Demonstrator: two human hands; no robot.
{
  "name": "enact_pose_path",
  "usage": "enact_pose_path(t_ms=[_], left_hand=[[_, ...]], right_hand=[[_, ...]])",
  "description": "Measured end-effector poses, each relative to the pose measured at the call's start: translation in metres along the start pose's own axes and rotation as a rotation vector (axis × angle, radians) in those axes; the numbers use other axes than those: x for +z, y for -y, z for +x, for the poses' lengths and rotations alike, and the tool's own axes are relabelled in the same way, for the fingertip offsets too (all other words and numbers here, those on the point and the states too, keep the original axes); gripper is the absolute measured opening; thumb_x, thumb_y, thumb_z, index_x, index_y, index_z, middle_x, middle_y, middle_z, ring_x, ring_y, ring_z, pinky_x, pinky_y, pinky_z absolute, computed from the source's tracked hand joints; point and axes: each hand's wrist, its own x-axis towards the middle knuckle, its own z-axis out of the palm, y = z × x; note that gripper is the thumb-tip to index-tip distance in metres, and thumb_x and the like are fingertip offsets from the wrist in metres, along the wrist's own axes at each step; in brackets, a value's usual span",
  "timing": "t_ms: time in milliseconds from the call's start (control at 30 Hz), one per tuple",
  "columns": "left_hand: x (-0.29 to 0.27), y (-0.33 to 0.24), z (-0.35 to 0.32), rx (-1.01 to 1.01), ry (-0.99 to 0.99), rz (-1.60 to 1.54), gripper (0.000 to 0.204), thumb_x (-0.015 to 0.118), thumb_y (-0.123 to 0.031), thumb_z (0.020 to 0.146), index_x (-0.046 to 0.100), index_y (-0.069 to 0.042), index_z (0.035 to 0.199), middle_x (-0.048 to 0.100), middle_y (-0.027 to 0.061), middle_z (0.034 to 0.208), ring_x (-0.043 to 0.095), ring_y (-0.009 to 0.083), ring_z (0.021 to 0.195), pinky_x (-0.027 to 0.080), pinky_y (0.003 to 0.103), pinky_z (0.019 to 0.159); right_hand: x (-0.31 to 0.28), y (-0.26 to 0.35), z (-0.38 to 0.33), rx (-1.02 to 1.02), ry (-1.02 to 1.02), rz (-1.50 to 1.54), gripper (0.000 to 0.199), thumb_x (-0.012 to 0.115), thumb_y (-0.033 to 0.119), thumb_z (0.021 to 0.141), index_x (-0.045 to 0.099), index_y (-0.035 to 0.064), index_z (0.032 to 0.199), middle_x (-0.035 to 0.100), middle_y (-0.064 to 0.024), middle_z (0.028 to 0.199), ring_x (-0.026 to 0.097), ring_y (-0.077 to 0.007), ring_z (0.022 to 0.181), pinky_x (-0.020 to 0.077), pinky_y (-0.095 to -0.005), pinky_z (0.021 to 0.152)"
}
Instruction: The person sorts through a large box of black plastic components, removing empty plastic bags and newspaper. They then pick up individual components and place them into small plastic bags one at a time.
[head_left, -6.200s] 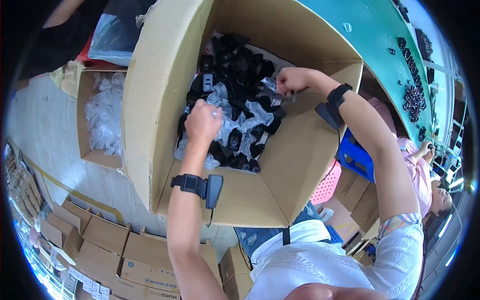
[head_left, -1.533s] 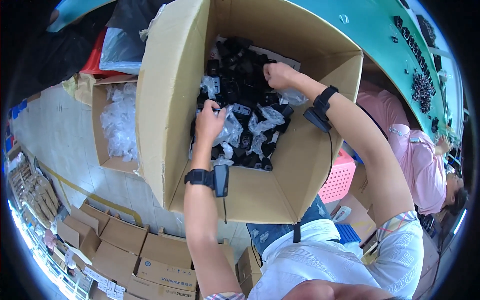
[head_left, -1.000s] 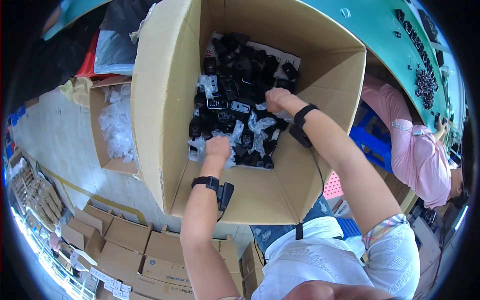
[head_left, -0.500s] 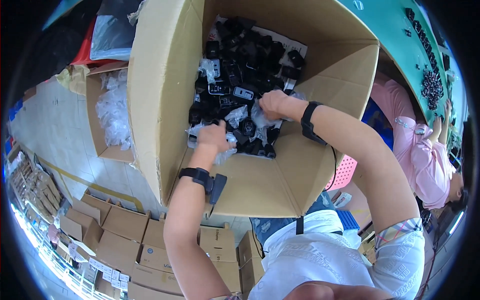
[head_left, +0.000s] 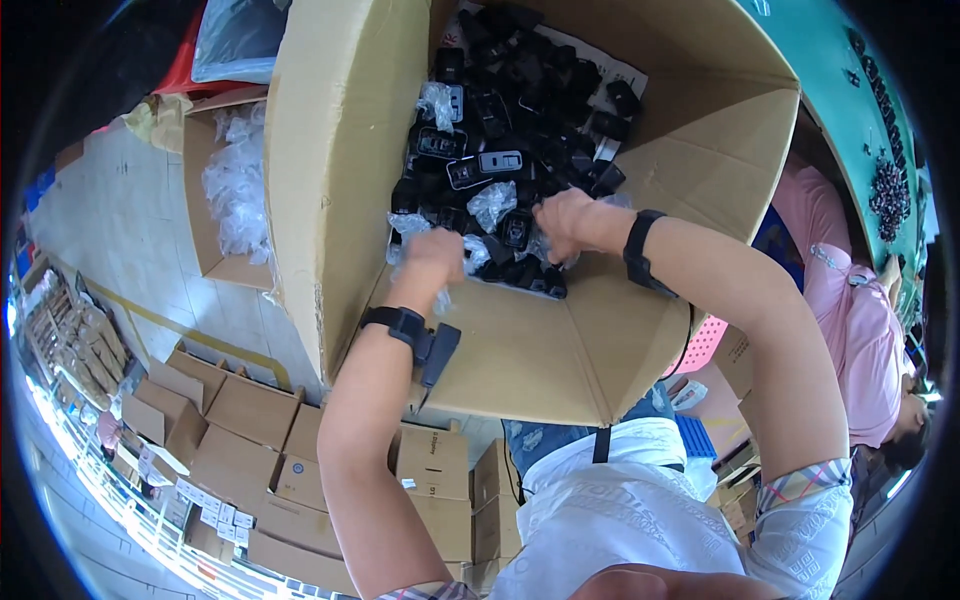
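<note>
A deep cardboard box (head_left: pixel 520 375) stands open in front of me, and both my hands reach inside. Many small black plastic cases (head_left: pixel 520 95), some with grey panels, lie heaped on its bottom. At the heap's near left, my left hand (head_left: pixel 432 258) is closed with fingers bent down, and crumpled clear plastic (head_left: pixel 443 300) hangs by it. My right hand (head_left: pixel 572 222) is curled at the near right of the heap, closed on a clear plastic bag (head_left: pixel 540 245); its fingertips are partly hidden. Between the hands lies another crumpled clear bag (head_left: pixel 492 205).
A smaller carton (head_left: pixel 205 240) of clear plastic bags sits on the left. Stacked cartons (head_left: pixel 245 410) stand at the lower left. To the right, a person in pink (head_left: pixel 860 330) works at a green table (head_left: pixel 830 110) with small dark parts. A pink perforated basket (head_left: pixel 708 340) stands beside the box.
The view has shifted, so the box appears farther right and higher. Within the box, my right hand has drawn nearer to me and my left hand has moved slightly left.
</note>
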Motion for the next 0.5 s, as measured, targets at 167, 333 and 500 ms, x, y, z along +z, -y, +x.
enact_pose_path(t_ms=[167,333,500], left_hand=[[-0.013,0.035,0.002,-0.268,-0.226,-0.192,0.069,0.072,-0.016,0.075,0.038,-0.005,0.134,0.045,0.0333,0.134,0.058,0.0376,0.115,0.052,0.037,0.091],[0.047,0.044,0.020,-0.225,-0.037,-0.190,0.061,0.066,-0.016,0.081,0.041,-0.003,0.134,0.054,0.0241,0.130,0.058,0.0326,0.118,0.049,0.038,0.095],[0.020,0.041,0.003,-0.176,0.005,-0.179,0.034,0.061,-0.020,0.083,0.067,-0.005,0.113,0.063,0.0176,0.120,0.061,0.0297,0.112,0.052,0.038,0.090]], right_hand=[[0.037,0.006,0.029,0.046,-0.047,0.029,0.037,0.069,0.031,0.071,0.070,0.0069,0.098,0.070,-0.0157,0.098,0.069,-0.0307,0.092,0.0555,-0.0386,0.076],[-0.013,0.022,0.021,-0.071,-0.017,0.057,0.022,0.065,0.017,0.067,0.072,0.0078,0.086,0.070,-0.0170,0.091,0.069,-0.0330,0.086,0.0561,-0.0411,0.072],[-0.039,0.006,0.025,-0.163,-0.533,0.299,0.023,0.061,0.009,0.063,0.067,0.0059,0.086,0.067,-0.0197,0.077,0.065,-0.0402,0.075,0.0546,-0.0465,0.067]])
